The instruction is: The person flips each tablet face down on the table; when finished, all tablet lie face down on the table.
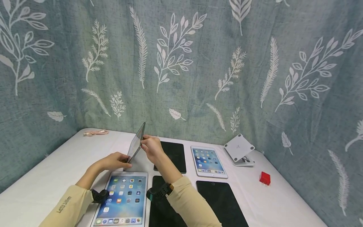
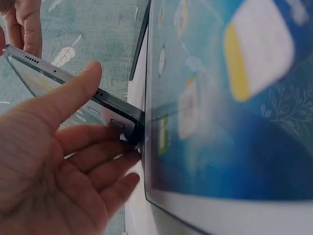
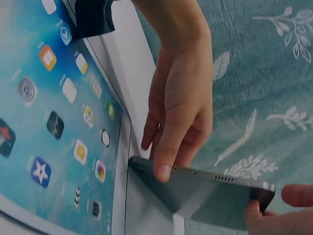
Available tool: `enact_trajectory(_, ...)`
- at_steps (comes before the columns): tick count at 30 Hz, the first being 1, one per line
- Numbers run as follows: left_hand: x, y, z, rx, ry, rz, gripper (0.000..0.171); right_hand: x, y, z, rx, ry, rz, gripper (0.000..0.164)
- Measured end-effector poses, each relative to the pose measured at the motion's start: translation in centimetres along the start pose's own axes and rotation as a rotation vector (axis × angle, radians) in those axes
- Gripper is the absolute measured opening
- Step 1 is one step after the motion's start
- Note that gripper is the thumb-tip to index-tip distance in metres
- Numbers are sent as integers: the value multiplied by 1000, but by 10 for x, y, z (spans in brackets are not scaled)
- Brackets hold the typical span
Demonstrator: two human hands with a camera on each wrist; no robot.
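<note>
Both hands hold a thin tablet (image 1: 136,143), which is tilted up on edge behind a large white-framed tablet (image 1: 122,197) with a lit home screen. My left hand (image 1: 114,161) pinches its near lower end; in the left wrist view the thumb lies over the edge of the tablet (image 2: 54,69) and the fingers are behind it. My right hand (image 1: 154,148) grips the opposite, upper end. In the right wrist view, the right hand's fingertips (image 3: 279,218) pinch a corner, and the lower corner sits beside the white tablet's border.
Dark tablets (image 1: 175,154) (image 1: 221,201) lie right of the hands, another dark tablet (image 1: 158,208) under the right forearm. Beyond are a smaller white-framed tablet (image 1: 208,161), a silver folding stand (image 1: 239,147) and a red plug adapter (image 1: 265,178). A pink cable (image 1: 95,133) lies back left, near the curtain.
</note>
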State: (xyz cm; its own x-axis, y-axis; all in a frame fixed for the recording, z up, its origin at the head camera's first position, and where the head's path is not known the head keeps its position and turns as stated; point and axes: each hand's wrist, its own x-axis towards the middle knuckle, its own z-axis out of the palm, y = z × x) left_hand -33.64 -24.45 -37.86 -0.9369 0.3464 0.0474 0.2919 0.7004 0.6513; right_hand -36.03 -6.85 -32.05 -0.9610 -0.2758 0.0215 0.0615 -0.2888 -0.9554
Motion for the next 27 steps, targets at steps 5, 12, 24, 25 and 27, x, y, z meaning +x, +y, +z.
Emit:
enact_trajectory(5, -1, 5, 0, -63, -5, 37, 58, -5, 0, 5, -31, 8, -10, 50)
enact_trajectory(12, 4, 9, 2, -118, 1, 111, 55, -8, 4, 8, -49, -34, -6, 42)
enact_trajectory(24, 5, 13, -2, -133, 139, 164, 44, -16, 38, 0, -442, -241, 188, 79)
enact_trajectory(25, 4, 14, -4, -122, 163, 166, 43, -15, 39, -1, -456, -258, 182, 78)
enact_trajectory(27, 2, 19, -10, -107, 206, 165, 45, -14, 41, -3, -467, -291, 164, 74)
